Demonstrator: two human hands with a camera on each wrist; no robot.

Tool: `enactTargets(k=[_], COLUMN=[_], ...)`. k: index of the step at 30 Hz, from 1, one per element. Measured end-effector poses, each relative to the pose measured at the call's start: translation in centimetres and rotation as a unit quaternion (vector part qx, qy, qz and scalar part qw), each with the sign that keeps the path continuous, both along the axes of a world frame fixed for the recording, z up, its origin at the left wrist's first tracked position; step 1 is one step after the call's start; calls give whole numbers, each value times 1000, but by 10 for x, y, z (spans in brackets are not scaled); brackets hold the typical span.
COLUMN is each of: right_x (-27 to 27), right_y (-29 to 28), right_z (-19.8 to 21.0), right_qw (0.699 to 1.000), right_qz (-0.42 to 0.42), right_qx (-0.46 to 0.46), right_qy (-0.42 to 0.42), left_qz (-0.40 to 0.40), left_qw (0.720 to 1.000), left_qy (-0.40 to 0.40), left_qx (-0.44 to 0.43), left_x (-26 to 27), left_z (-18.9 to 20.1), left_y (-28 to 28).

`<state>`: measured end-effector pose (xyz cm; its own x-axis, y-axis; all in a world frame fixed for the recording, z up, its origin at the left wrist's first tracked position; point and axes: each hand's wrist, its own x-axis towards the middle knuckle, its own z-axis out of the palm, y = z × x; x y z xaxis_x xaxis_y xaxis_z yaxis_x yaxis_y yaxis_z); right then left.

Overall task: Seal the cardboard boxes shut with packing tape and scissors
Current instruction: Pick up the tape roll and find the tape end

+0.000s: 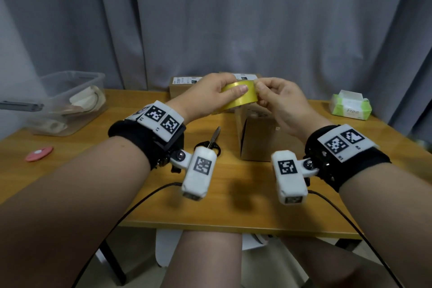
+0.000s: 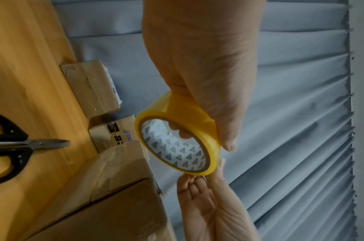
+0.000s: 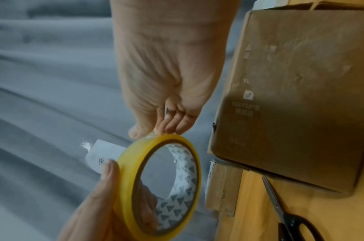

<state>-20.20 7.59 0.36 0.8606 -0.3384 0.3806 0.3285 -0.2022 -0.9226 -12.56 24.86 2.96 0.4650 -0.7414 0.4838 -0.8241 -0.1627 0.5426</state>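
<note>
My left hand (image 1: 217,93) holds a yellow roll of packing tape (image 1: 238,98) in the air, thumb on its outer face and fingers through the core (image 2: 177,128). My right hand (image 1: 273,98) pinches at the roll's right edge (image 3: 156,133), thumb and fingertips on the tape surface. A tall cardboard box (image 1: 254,133) stands on the table just beneath the roll. Two smaller cardboard boxes (image 1: 184,86) sit behind it near the curtain. Black-handled scissors (image 1: 214,140) lie closed on the table to the left of the tall box, blades pointing away from me.
The wooden table (image 1: 222,206) ends close to my knees. A clear plastic bin (image 1: 70,100) with tape rolls stands at the back left, a pink disc (image 1: 39,153) lies at the left, and a tissue pack (image 1: 350,106) sits at the back right. A grey curtain (image 1: 233,18) hangs behind.
</note>
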Motion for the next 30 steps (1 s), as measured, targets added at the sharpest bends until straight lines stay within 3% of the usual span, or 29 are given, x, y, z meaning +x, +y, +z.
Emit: enactTargets(k=[2, 6, 13, 17, 21, 23, 25, 27, 30], right_x=[-2, 5, 9, 1, -6, -8, -8, -6, -2], right_y=[-2, 2, 17, 16, 8, 2, -4, -9, -20], right_z=[0, -2, 11, 24, 28, 27, 25, 23, 22], right_qw=[1000, 993, 956, 963, 984, 980, 969, 964, 958], right_qz=[-8, -112, -183, -126, -36, -30, -61, -115, -165], right_qx=[6, -25, -218, -211, -64, -65, -144, -158, -150], right_qy=[-12, -25, 67, 111, 164, 187, 193, 179, 180], left_qz=[-15, -20, 4, 103, 139, 147, 156, 149, 99], left_qw=[1000, 1000, 1000, 989, 979, 975, 973, 978, 991], left_qy=[15, 22, 6, -66, -83, -91, -84, -59, 57], left_qx=[4, -3, 12, 85, 123, 138, 148, 135, 74], left_x=[1, 1, 8, 23, 19, 20, 23, 27, 33], left_z=[1, 2, 4, -8, -11, -10, -9, -11, -14], left_y=[-1, -2, 3, 11, 0, -9, -16, -18, -14])
